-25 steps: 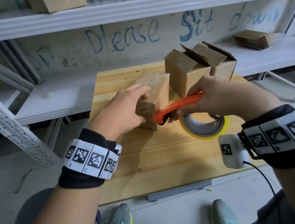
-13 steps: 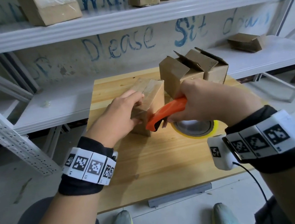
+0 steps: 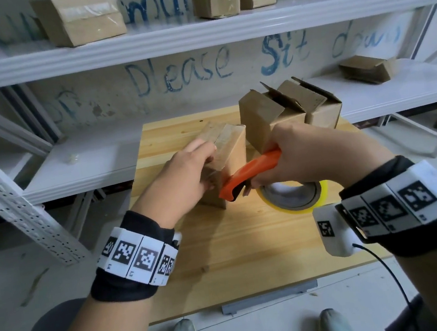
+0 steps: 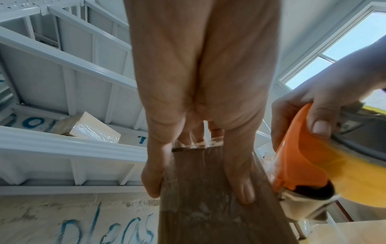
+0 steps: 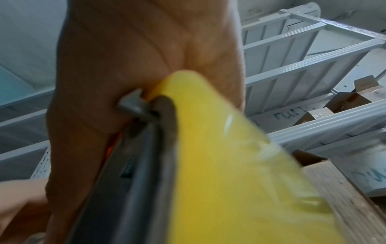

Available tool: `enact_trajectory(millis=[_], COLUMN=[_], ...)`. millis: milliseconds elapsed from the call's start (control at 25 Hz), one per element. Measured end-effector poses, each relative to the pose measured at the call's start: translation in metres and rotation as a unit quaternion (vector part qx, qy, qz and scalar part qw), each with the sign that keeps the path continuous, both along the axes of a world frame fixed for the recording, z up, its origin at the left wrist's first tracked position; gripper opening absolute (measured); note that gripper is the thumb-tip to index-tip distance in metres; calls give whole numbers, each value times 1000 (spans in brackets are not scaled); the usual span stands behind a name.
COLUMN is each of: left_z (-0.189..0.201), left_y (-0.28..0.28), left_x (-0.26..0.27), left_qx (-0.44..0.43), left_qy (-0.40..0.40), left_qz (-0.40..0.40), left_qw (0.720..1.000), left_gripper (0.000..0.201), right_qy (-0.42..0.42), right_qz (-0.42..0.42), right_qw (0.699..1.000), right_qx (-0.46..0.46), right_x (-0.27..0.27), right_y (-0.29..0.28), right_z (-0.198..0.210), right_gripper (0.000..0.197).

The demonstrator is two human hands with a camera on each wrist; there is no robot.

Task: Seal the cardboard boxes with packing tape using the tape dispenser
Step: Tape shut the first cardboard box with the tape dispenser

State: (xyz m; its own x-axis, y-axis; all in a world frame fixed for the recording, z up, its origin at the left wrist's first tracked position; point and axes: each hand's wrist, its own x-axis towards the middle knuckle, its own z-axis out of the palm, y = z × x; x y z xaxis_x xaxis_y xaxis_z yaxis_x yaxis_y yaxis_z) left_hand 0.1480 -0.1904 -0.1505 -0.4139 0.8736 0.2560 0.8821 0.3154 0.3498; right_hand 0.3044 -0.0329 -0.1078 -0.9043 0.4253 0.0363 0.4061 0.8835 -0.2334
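A small cardboard box (image 3: 233,147) stands on the wooden table (image 3: 250,257). My left hand (image 3: 201,167) grips it, thumb on the near face and fingers over the top. In the left wrist view, clear tape shines on the box (image 4: 198,214) under the thumb. My right hand (image 3: 272,164) grips the orange tape dispenser (image 3: 251,169) by its handle. The dispenser's nose sits low against the box's near right edge. Its yellow tape roll (image 3: 293,200) hangs below my right hand and fills the right wrist view as a blurred yellow tape roll (image 5: 229,165).
Two cardboard boxes with open flaps (image 3: 261,116) (image 3: 320,108) stand just behind my right hand. White metal shelves (image 3: 196,36) surround the table and carry several taped boxes. A flattened box (image 3: 368,72) lies on the right shelf. My feet are below the table's front edge.
My right hand has moved the dispenser left and down along the box's near side. My left hand has kept its hold on the box.
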Motion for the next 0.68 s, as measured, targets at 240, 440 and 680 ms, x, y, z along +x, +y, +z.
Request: enact_trajectory(millis=[240, 440, 680], left_z=[-3, -2, -1], left_y=[3, 2, 1], left_x=[-4, -3, -3], left_qx=[-5, -9, -7], left_qy=[-6, -9, -25], left_qz=[0, 2, 7], left_qw=[1000, 1000, 1000], left_gripper=[45, 41, 42], right_qy=[-12, -28, -67], right_qz=[-19, -39, -36], right_qw=[993, 989, 984], right_qx=[-117, -143, -160], right_x=[9, 9, 5], right_y=[6, 10, 14], right_z=[-4, -6, -2], right_gripper=[42, 47, 51])
